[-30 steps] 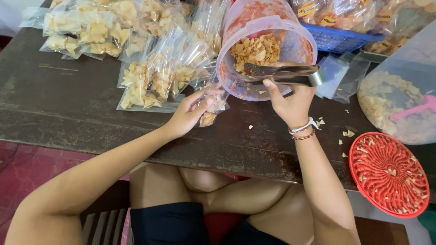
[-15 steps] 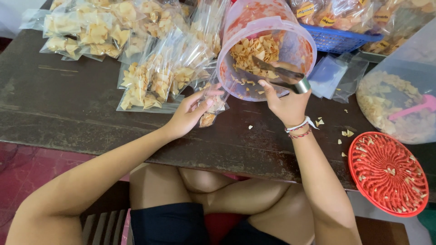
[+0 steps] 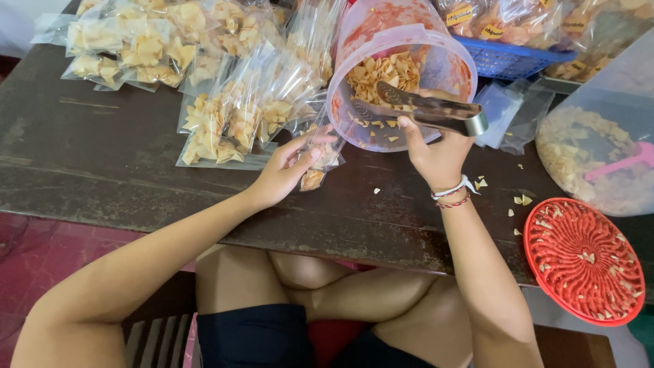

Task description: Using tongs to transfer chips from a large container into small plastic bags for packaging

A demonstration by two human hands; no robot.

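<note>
At table edge: right hand [image 3: 436,153] pinches flat metal tongs [image 3: 426,108] inside tilted pink plastic tub [image 3: 402,51]; left hand [image 3: 289,167] pinches small clear bag [image 3: 320,160] open. Best keep bag mouth wide, close under tub rim.

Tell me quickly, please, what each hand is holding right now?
Left hand: closed on a small clear bag of chips.
Right hand: closed on metal tongs inside the tilted plastic tub.

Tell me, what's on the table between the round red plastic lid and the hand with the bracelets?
In the head view, only a few small loose chip crumbs on the dark wooden table separate the round red plastic lid from the right hand.
</note>
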